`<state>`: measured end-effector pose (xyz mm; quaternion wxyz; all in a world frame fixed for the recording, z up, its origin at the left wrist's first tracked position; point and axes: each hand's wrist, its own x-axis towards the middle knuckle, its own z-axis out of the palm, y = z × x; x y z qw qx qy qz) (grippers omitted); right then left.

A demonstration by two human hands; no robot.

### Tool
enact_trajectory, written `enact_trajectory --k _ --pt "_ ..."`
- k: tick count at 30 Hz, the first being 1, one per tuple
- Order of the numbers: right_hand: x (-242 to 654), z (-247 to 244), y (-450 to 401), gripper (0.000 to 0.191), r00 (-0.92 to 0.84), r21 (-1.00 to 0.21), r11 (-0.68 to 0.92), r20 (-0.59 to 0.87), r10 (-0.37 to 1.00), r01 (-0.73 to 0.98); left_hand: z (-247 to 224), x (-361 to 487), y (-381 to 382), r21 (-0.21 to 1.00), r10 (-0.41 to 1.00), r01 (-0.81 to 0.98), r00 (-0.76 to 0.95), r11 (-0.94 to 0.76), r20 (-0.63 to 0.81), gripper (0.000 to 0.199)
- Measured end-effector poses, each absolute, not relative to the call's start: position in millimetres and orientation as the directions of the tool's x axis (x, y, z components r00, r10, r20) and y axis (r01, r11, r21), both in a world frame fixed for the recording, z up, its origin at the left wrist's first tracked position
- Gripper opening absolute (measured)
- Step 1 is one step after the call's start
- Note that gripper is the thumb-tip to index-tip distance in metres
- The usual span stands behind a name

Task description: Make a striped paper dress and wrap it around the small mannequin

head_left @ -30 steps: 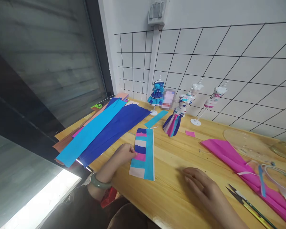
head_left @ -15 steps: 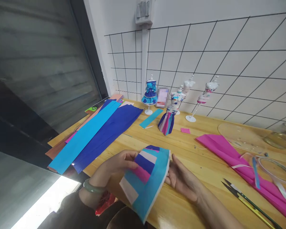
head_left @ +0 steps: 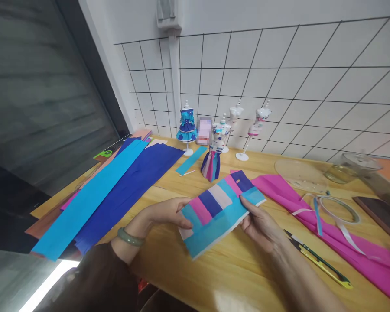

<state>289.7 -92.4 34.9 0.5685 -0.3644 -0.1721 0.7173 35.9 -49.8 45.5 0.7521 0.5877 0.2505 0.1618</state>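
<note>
Between my hands, above the wooden table, is a paper strip (head_left: 216, 203) with blocks of blue, pink, purple and pale pink and a light blue band along its near edge. My left hand (head_left: 170, 213) pinches its left end, thumb on top and fingers mostly hidden underneath. Near the right end, my right hand (head_left: 260, 223) grips the lower edge, thumb on the face and fingers below. Behind the strip stands a small dress form (head_left: 220, 134) in a striped skirt (head_left: 212, 165).
Blue and purple crepe sheets (head_left: 130, 186) lie at left. On the right are pink crepe paper (head_left: 299, 208), a tape roll (head_left: 339, 209), yellow-handled snips (head_left: 321, 261) and a dark flat object (head_left: 380, 216). A form in a blue tiered dress (head_left: 186, 125) stands at the back.
The strip has turned from steeply tilted to more level and now shows more of its right end. My right hand has closed on its edge. The view has swung right.
</note>
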Motion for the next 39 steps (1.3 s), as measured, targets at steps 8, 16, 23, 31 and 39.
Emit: enact_trajectory --k 8,16,23,31,39 --pt "320 31 -76 0.022 0.081 -0.678 -0.153 -0.3 0.95 -0.719 32 48 -20 0.958 0.744 -0.021 0.635 0.285 -0.207 0.05" --pt "310 24 -74 0.034 0.141 -0.652 -0.14 -0.359 0.923 -0.745 19 69 -24 0.886 0.919 -0.308 0.298 0.348 -0.257 0.045" --pt "296 25 -78 0.033 0.131 -0.607 -0.163 -0.411 0.902 -0.778 9 73 -25 0.988 0.998 -0.154 0.065 0.023 -0.013 0.029" --pt "295 23 -80 0.034 0.025 -0.529 -0.229 -0.43 0.902 -0.817 13 64 -28 0.993 0.993 0.032 0.037 -0.116 0.114 0.022" --pt "280 25 -88 0.032 -0.051 -0.482 -0.247 -0.383 0.922 -0.84 14 68 -29 0.991 0.992 -0.053 0.022 -0.121 0.123 0.036"
